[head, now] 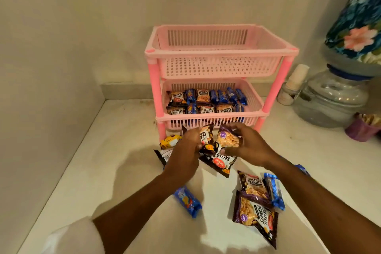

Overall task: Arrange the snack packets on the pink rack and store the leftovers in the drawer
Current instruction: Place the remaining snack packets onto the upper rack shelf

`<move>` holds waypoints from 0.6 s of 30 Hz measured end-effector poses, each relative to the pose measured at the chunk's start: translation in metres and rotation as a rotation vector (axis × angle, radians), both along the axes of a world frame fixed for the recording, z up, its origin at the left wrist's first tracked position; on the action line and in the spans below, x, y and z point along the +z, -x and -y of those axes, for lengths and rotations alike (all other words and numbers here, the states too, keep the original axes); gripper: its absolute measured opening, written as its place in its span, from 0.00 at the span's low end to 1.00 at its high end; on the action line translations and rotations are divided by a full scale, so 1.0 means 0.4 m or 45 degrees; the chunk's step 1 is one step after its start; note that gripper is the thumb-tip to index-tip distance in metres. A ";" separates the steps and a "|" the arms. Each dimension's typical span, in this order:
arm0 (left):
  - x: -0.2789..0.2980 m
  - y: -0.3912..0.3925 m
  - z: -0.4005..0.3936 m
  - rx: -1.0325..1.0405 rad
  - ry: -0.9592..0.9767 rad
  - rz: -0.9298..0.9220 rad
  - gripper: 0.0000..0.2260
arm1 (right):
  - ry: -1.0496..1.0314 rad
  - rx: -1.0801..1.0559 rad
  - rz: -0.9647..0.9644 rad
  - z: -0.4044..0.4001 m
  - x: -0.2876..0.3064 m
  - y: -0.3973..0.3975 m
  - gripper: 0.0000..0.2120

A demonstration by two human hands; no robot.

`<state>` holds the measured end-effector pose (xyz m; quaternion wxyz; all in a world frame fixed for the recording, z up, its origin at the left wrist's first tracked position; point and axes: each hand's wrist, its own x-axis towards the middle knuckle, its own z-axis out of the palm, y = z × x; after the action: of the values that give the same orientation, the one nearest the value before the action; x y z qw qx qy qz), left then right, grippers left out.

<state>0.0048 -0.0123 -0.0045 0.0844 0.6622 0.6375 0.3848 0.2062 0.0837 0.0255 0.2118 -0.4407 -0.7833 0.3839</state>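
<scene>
We see the left hand [188, 144] pinching one peanut packet [206, 136] and the right hand [246, 142] pinching another [226, 139], just before the pink rack [222, 55]. Its lower basket [252, 97] holds packets; more lie on the counter [123, 171].

Rack [221, 51] at back of bench [115, 171]; packets [206, 101] in lower tray; loose packets [255, 202] in front; jar [332, 101], probably glass, right.

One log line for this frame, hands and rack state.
left hand: holds black salted peanuts packet | right hand: holds purple peanuts packet | pink plastic rack: top basket empty, lower holds packets | loose packets on white counter
</scene>
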 end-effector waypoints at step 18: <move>0.649 0.184 -0.302 0.266 -0.479 -0.173 0.03 | -0.088 -0.060 -0.810 -0.343 0.622 0.167 0.18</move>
<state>-0.0688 0.1087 0.2550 -0.1240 0.6210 0.6239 0.4579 0.1394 0.2210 0.2742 0.4697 -0.3093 -0.6800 0.4704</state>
